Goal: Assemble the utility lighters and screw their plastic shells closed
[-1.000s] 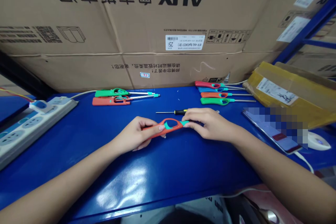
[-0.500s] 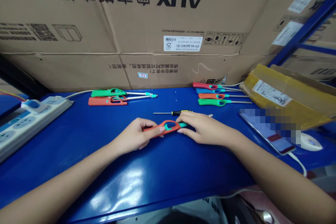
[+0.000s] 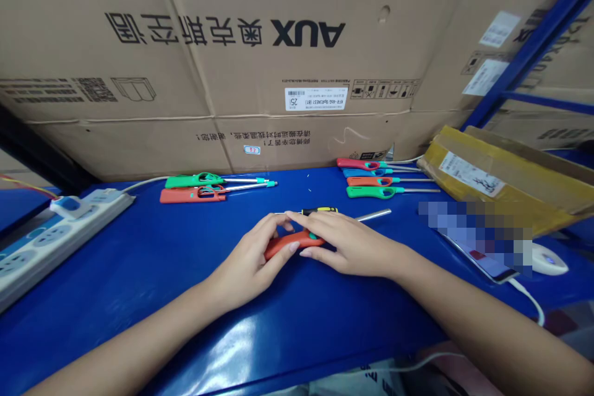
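Between my two hands is an orange-red stick lighter, held low over the blue tabletop. My left hand is closed around its handle, thumb along the near side. My right hand grips the front of the handle, covering the trigger opening; the metal tube sticks out to the right past the fingers. Just behind the hands lies a screwdriver with a black and yellow handle, its shaft partly hidden. At the back left rest a green lighter and an orange-red lighter casing.
Several stick lighters, including a green one, lie in a row at the back right. A power strip is on the left. To the right are a phone, a white mouse-like device and a yellow-taped box. A large cardboard sheet stands behind.
My right hand has slid left along the lighter, now covering the trigger opening and showing more of the metal tube. Both hands are closer together. The camera view has tilted slightly up.
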Demonstrator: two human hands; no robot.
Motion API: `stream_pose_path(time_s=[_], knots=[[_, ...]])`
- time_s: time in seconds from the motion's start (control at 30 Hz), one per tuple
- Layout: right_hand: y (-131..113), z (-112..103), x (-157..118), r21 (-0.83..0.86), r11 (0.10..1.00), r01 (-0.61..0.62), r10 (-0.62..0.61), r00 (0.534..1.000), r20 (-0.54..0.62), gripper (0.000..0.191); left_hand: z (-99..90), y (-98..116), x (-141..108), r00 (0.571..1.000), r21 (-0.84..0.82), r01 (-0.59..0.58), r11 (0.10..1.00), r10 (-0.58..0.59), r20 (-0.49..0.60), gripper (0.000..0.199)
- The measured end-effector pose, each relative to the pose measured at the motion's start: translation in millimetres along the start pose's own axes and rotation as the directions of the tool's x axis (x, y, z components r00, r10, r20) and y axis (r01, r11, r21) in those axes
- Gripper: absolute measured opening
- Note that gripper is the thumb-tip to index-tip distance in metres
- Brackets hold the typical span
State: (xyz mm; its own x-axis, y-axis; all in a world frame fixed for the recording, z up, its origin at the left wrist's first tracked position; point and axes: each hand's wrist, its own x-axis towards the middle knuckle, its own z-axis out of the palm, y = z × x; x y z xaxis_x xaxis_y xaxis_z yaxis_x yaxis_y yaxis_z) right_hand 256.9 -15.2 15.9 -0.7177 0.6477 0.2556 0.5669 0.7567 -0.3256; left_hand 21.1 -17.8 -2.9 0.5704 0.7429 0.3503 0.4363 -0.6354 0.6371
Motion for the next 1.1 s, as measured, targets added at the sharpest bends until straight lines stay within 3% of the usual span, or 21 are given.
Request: stream_pose_path(time_s=[0.13, 0.23, 0.3, 0.37, 0.4, 0.47, 0.6, 0.73, 0.9, 1.0, 1.1], knots=[[8, -5, 1, -0.075, 0.997, 0.004, -0.009, 0.998, -0.062, 0.051, -15.7, -6, 6, 0.998, -0.033, 0.055, 0.998, -0.055, 0.004, 0.044], [36, -18, -3, -0.149, 0.987, -0.054, 0.030, 0.986, -0.161, 0.038, -53.4, -30, 15, 0.962, -0.014, 0.230, 0.973, -0.230, -0.149, 0.045], [64, -30, -9, -0.205, 0.970, -0.130, 0.081, 0.969, -0.232, 0.031, -80.8, -51, 19, 0.912, 0.126, 0.355, 0.926, -0.314, -0.264, 0.039], [93, -39, -16, -0.245, 0.929, -0.277, 0.197, 0.932, -0.306, 0.030, -98.3, -72, 18, 0.869, 0.377, 0.452, 0.808, -0.304, -0.391, 0.031], [106, -41, -20, -0.251, 0.901, -0.355, 0.264, 0.905, -0.334, 0.030, -102.0, -81, 16, 0.852, 0.477, 0.492, 0.729, -0.288, -0.438, 0.032], [128, -43, -27, -0.272, 0.844, -0.463, 0.371, 0.869, -0.329, 0.030, -101.1, -95, 12, 0.862, 0.604, 0.504, 0.617, -0.315, -0.398, 0.042], [150, -37, -31, -0.275, 0.812, -0.514, 0.426, 0.845, -0.322, 0.031, -93.9, -112, 7, 0.889, 0.701, 0.454, 0.549, -0.332, -0.316, 0.057], [155, -33, -32, -0.282, 0.787, -0.548, 0.465, 0.829, -0.311, 0.038, -103.4, -120, 8, 0.916, 0.724, 0.378, 0.577, -0.345, -0.203, 0.060], [138, -36, -33, -0.331, 0.744, -0.580, 0.456, 0.804, -0.382, 0.055, -117.2, -123, 9, 0.911, 0.721, 0.390, 0.573, -0.352, -0.214, 0.060], [117, -33, -25, -0.308, 0.815, -0.491, 0.314, 0.821, -0.477, 0.048, -122.2, -126, 8, 0.919, 0.708, 0.380, 0.595, -0.329, -0.216, 0.059], [92, -21, -12, -0.183, 0.942, -0.282, 0.161, 0.856, -0.491, 0.032, -124.7, -130, 8, 0.940, 0.714, 0.328, 0.619, -0.287, -0.183, 0.052]])
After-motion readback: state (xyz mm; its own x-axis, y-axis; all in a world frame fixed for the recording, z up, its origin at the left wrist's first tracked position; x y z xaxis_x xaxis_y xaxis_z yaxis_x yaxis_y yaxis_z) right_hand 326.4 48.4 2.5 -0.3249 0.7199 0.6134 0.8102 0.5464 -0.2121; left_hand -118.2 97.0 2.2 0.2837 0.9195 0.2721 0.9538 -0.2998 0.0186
